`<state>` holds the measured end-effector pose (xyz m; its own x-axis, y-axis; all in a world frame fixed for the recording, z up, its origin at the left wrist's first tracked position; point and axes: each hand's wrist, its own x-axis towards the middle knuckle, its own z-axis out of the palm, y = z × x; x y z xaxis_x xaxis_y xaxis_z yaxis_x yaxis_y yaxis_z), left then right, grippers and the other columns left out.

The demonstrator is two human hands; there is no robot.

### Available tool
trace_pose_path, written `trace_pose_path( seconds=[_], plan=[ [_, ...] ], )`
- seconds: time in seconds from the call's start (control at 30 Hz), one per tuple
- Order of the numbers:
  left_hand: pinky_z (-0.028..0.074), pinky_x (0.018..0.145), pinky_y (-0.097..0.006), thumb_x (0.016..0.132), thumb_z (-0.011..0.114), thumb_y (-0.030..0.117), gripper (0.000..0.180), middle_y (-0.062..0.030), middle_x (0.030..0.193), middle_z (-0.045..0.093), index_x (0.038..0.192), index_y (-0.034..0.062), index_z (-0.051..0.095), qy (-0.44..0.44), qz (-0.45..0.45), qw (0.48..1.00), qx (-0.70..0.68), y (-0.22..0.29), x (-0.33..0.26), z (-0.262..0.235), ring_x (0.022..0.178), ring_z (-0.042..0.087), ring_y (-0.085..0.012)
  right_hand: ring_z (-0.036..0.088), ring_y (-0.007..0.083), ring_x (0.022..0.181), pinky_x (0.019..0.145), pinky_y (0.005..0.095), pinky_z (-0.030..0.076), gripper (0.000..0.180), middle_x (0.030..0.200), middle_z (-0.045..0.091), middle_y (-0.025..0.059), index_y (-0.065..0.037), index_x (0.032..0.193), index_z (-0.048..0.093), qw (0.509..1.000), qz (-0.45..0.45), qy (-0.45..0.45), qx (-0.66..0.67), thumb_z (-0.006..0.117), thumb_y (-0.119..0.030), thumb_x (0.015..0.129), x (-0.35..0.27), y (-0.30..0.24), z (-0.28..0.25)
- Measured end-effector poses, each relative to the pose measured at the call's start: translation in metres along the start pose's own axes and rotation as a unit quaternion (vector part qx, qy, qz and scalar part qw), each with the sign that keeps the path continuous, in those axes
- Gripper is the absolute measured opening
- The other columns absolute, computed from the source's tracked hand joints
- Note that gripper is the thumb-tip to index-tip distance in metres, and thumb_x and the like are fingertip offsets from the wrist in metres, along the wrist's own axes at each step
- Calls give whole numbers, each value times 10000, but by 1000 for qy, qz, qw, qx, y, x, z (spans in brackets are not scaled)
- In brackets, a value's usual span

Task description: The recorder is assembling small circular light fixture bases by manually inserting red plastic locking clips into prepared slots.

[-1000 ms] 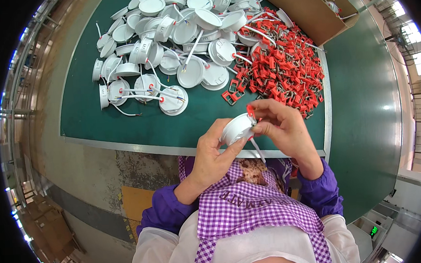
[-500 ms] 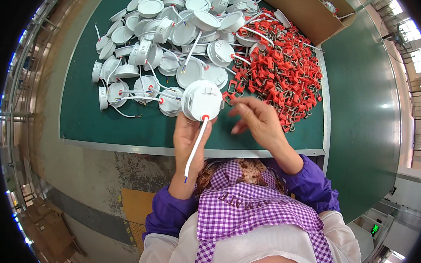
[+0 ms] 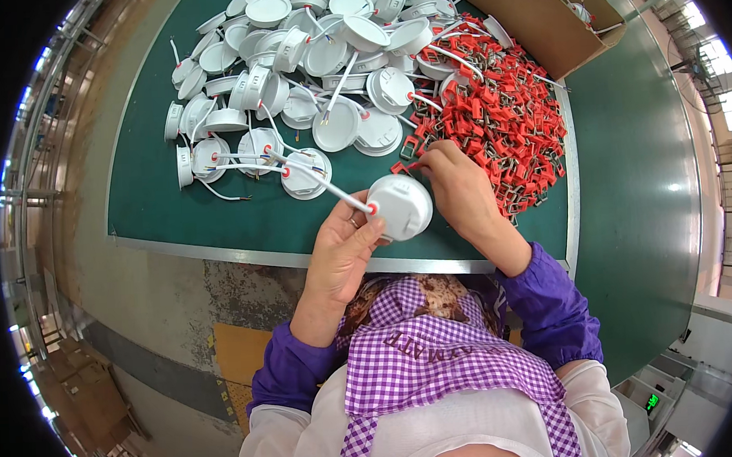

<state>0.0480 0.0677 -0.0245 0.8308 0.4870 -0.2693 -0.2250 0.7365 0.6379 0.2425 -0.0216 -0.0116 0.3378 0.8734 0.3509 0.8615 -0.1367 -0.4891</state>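
Note:
My left hand [image 3: 346,250] grips a round white lamp housing [image 3: 403,209] by its edge, above the near part of the table. From a red grommet on the housing's side, its white cable [image 3: 327,184] points to the far left. Just right of the housing, my right hand [image 3: 462,187] has thumb and forefinger pinched on a small red clip [image 3: 401,168] with a metal part, at the near left edge of the clip pile [image 3: 491,109]. The fingers partly cover that clip.
Many similar white housings [image 3: 337,123] with cables lie heaped across the far left of the green table [image 3: 170,225]. A cardboard box [image 3: 557,32] stands at the far right. A metal strip [image 3: 302,260] edges the table's near side.
The housing has turned in my left hand and moved right and nearer; its cable swung from pointing toward me to the far left. My right hand reached to the pile's edge and took a red clip.

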Motion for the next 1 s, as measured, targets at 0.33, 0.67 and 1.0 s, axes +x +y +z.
trace_pose_path(
  seconds=[0.33,0.67,1.0],
  plan=[
    [570,739,-364,970,597,202,420,-119,1197,606,1327,35,451,40,11,999,-13,8,0,27,997,652,-213,662,123,649,542,230,512,166,810,670,69,4,1075,600,743,344,-63,571,603,-122,967,-11,5,-20],
    [531,643,-273,952,618,158,335,-95,1078,650,1231,20,493,80,57,985,144,5,7,35,896,655,-143,646,107,754,672,227,537,266,862,681,47,27,1168,655,709,345,-65,611,652,-94,930,-20,-5,-24],
    [506,769,-230,904,668,31,306,-84,1023,645,1155,-17,500,89,147,959,226,-1,7,46,909,619,-92,678,122,772,682,238,550,165,865,676,55,52,1075,628,800,313,-10,511,619,-35,935,-22,-13,-30]
  ],
)
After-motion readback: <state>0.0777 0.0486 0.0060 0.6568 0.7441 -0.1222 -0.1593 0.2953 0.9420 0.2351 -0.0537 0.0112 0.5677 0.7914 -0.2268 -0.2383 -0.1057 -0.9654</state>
